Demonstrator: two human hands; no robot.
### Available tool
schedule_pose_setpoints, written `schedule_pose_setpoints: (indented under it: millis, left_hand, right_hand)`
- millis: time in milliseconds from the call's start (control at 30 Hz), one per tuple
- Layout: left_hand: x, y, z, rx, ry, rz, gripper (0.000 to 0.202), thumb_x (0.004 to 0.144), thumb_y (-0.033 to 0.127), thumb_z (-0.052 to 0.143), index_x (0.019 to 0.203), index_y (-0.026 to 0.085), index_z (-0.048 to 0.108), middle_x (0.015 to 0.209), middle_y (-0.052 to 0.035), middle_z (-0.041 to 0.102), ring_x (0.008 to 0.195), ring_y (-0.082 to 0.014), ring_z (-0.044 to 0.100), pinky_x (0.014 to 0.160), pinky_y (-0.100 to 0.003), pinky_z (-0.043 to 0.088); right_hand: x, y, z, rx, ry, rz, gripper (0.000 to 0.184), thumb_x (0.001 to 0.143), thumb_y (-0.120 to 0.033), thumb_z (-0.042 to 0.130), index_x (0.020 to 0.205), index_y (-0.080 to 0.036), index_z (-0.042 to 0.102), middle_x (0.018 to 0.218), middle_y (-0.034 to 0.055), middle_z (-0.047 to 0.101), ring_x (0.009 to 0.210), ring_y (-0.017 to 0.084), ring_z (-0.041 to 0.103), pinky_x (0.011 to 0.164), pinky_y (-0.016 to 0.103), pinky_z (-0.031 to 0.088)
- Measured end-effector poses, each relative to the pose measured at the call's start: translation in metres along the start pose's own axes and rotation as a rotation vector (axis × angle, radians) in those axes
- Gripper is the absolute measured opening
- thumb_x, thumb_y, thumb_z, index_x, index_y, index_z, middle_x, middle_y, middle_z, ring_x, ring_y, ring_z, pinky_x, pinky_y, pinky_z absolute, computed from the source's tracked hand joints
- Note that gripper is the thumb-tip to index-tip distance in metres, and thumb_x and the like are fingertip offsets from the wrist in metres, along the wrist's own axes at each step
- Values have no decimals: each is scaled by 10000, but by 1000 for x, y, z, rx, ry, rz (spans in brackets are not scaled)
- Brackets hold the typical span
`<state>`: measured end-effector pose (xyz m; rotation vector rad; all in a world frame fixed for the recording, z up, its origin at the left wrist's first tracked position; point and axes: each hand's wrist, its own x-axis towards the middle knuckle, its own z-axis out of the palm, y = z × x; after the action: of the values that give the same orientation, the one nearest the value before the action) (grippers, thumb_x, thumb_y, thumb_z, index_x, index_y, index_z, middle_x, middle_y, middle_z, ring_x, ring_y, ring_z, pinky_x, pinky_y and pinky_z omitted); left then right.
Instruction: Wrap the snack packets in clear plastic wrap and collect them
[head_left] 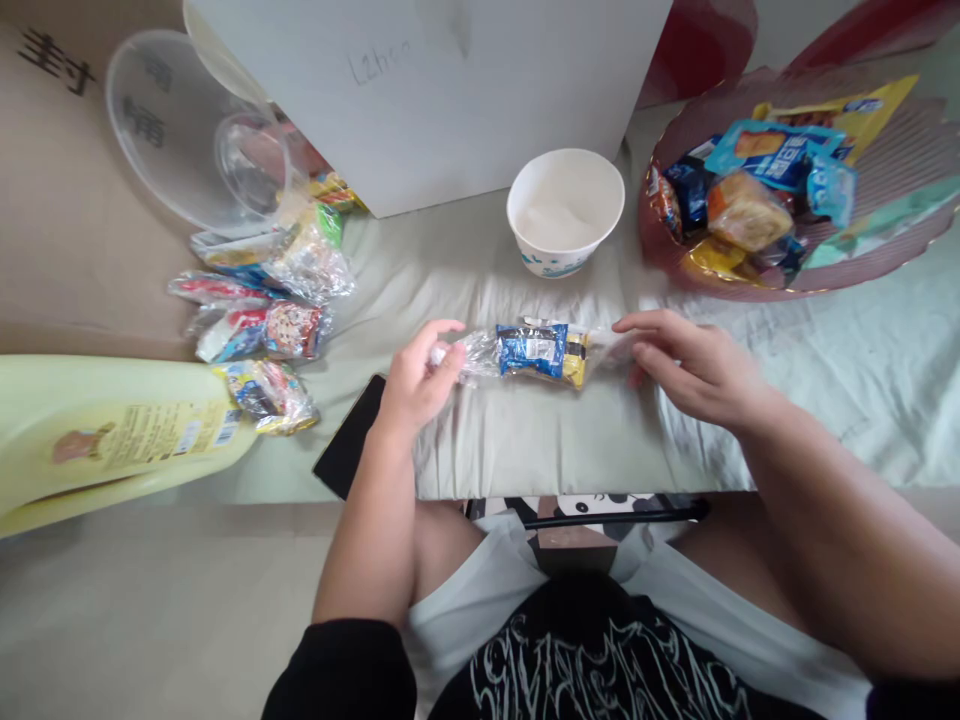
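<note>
Clear plastic bag of blue and yellow snack packets (536,352) lies crosswise on a pale green cloth (525,440), held at both ends in front of the person's lap. The left hand (420,375) is at the bag's left end, its fingers (448,352) closed together on the twisted neck of film. The right hand (694,370) is at the bag's right end. Its fingers (645,324) are stretched out nearly straight and touch the film, though whether they and the thumb actually clamp it cannot be told.

Nearer than the bag and to its left, a flat black phone (351,450) lies half under the left wrist at the cloth's edge. Further left of the bag, a large pale yellow plastic bottle (112,435) lies on its side. Left of the bag and slightly beyond it is a loose heap of small clear bags filled with colourful snacks (262,320), the nearest of them touching the bottle.

Just beyond the bag stands a white paper bowl (565,210), upright and apart from it. Beyond the bag to the right, a translucent pink ribbed basket (660,260) holds mixed blue, yellow and orange snack packets. Straight beyond the bag, behind the bowl, stands a big white box (427,90). Far left of the bag, round clear plastic lids (157,130) rest against brown cardboard (60,250).
</note>
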<state>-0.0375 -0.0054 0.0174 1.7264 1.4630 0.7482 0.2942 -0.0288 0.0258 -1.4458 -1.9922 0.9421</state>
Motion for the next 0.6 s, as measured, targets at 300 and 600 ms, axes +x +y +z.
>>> schedule_pose_setpoints:
  millis: [300,600]
  left_hand:
    - [-2,9,-1,30,-155,91,227,816,299,636,1014,215,708,840,-2,716,680,-143,626,599,-241,481]
    - [1,1,-2,-129,194,11,202,707,187,502,682,206,702,612,0,662,573,-148,569,551,-273,438]
  right_hand:
    - [2,6,6,-176,83,-184,357,802,-79,460,999,-217,723,795,22,739,605,164,654,616,306,519]
    - [3,-3,4,-81,154,-144,172,893,-250,588,915,-215,755,769,29,748,519,123,576,548,281,486]
